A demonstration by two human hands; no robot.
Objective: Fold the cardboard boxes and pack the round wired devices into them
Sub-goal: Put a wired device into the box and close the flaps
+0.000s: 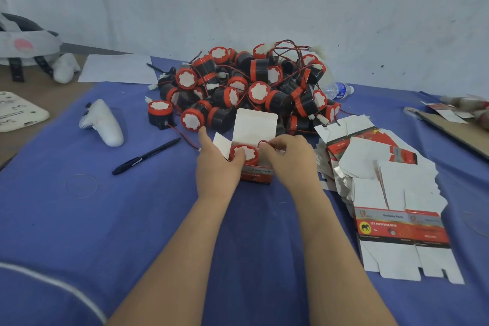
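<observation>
An open red-and-white cardboard box stands on the blue cloth with its white lid flap up. A round black device with a red rim and white face sits inside it. My left hand grips the box's left side, thumb on the device. My right hand pinches the device's red wire over the box's open top. A big pile of the same wired devices lies just behind. Flat unfolded boxes are stacked to the right.
A black pen and a white controller lie to the left. One loose device stands left of the pile. A water bottle lies behind the pile, a paper sheet at the back left, and cardboard at the far right.
</observation>
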